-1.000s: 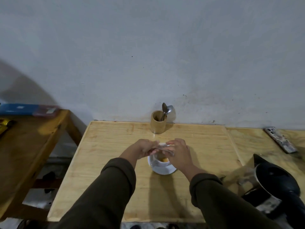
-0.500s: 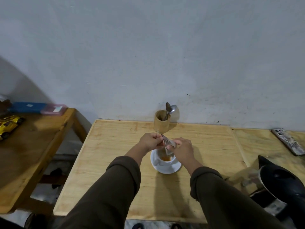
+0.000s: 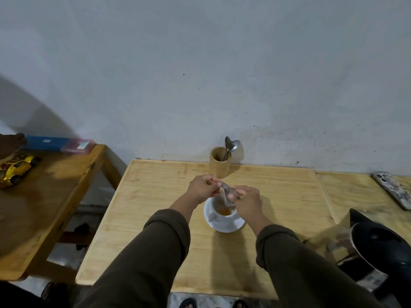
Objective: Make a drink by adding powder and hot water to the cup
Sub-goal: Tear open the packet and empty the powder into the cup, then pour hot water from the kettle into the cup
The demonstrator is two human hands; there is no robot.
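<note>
A white cup [image 3: 224,216] stands on a white saucer [image 3: 224,226] in the middle of the light wooden table [image 3: 155,207]. Orange-brown powder lies in the cup's bottom. Both hands hold a small silvery sachet [image 3: 228,193] tilted over the cup's mouth. My left hand [image 3: 203,187] pinches its upper left end. My right hand [image 3: 246,202] grips its right side, just above the cup's rim. A black electric kettle [image 3: 382,247] with a steel body sits at the table's right front.
A wooden holder [image 3: 219,165] with two spoons stands against the wall behind the cup. A phone [image 3: 393,190] lies at the far right. A lower wooden side table [image 3: 44,207] on the left bears a yellow toy car [image 3: 15,168] and a blue box [image 3: 51,144].
The sachet went from lying flat across the cup between both hands to tilted steeply, its lower end over the cup. The view shifted slightly right and down.
</note>
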